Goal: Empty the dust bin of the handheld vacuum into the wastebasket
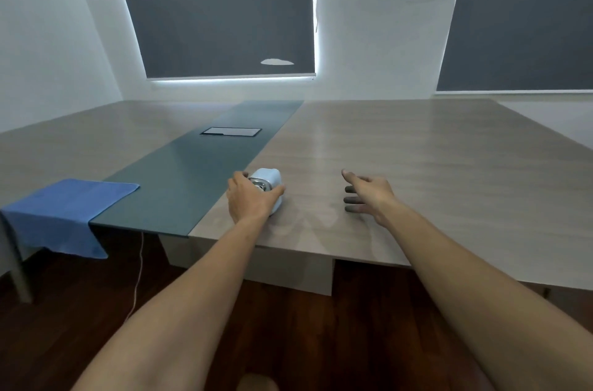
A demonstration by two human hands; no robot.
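Observation:
A small white handheld vacuum (271,180) with a shiny metal end stands on the wooden table (417,166) near its front edge. My left hand (250,200) wraps around it from the near side, thumb on the right and fingers on the left. My right hand (369,195) hovers just above the table to the right of the vacuum, fingers apart and holding nothing. No wastebasket is in view.
A dark green strip (192,172) runs down the table's middle, with a rectangular cable hatch (231,131) set in it. A blue cloth (64,214) hangs over the left front edge. A white cable (138,278) dangles to the dark wooden floor (80,310).

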